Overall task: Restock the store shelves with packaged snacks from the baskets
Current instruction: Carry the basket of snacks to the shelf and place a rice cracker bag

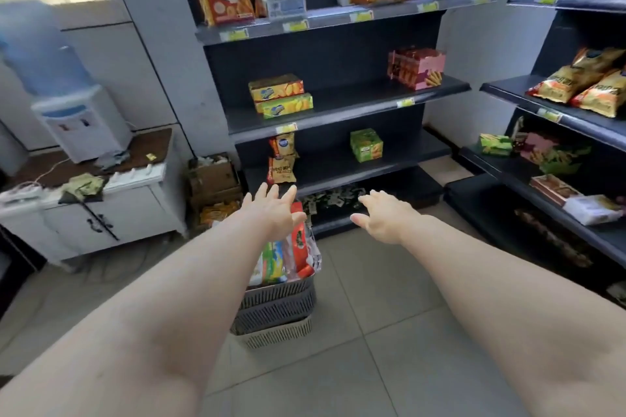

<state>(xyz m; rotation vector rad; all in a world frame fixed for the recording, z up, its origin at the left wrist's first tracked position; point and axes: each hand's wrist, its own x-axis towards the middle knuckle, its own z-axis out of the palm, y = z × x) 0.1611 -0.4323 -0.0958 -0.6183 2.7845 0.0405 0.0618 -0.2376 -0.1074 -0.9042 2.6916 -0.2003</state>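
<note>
Both hands [274, 210] spread (empty) over basket [277, 294]

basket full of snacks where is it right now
In the head view the full basket tops a stack of baskets on the floor, left of centre, in front of the dark shelf unit, directly below the left hand.

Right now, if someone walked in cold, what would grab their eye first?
Two open hands stretch forward, the left hand above floor-standing stacked baskets crammed with snack packets, the right hand beside it. Beyond stands a dark shelf unit, sparsely stocked with scattered boxes.
</note>
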